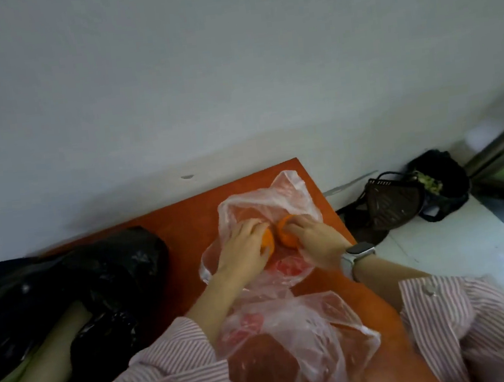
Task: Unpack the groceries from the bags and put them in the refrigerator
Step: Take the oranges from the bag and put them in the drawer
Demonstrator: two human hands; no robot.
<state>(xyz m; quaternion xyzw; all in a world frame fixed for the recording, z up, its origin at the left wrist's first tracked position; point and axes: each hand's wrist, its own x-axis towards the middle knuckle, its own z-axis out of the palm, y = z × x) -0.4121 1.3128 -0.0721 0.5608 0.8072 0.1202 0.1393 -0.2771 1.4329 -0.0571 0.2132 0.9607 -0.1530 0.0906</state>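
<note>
Your left hand [245,249] curls over a round orange fruit [267,241], fingers wrapped across its top so that only its right side shows; the grip is closed round it. Your right hand [313,242] does the same with a second round orange fruit [287,234], fingers bent over its near side, the grip likewise closed on it. The two fruits sit just beside each other, almost touching, inside the open mouth of a thin clear plastic bag [277,200] that lies crumpled on the orange-red surface [191,216]. A pale smartwatch [357,255] is on your right wrist, and both arms wear pink-and-white striped sleeves [171,372]. Nearer to you, a second clear plastic bag [308,341] lies on the same surface with something reddish inside; what it is cannot be told. To your left a black plastic bag [102,270] sits on the surface, with a long pale vegetable [42,378] sticking out of it towards you and a green one [14,375] beside it. On the floor to the right, against the white wall [230,67], lies a dark mesh basket [393,203].
</note>
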